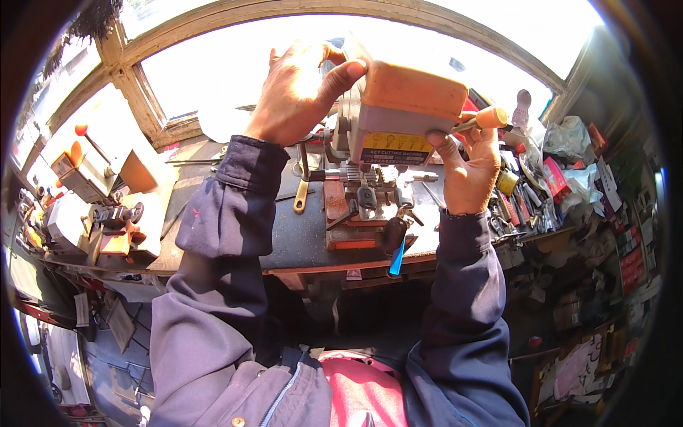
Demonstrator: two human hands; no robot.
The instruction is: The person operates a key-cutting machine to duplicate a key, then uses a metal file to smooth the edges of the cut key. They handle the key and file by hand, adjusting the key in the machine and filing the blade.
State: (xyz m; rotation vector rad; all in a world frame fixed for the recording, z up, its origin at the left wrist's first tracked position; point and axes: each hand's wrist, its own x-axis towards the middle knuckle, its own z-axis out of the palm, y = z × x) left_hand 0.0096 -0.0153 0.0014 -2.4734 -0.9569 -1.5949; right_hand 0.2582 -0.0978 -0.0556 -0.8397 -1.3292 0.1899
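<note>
Touching the machine (416,89), my left hand (295,89) on its ten-o'clock edge, right hand (474,169) at four, I can't tell if either pinches, bench (284,240) bare at seven, one blue tag (397,257) at six.

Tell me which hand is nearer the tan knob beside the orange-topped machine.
Right. The right hand is just below the tan knob; the left hand is up at the opposite side of the orange-topped machine, farther away.
</note>
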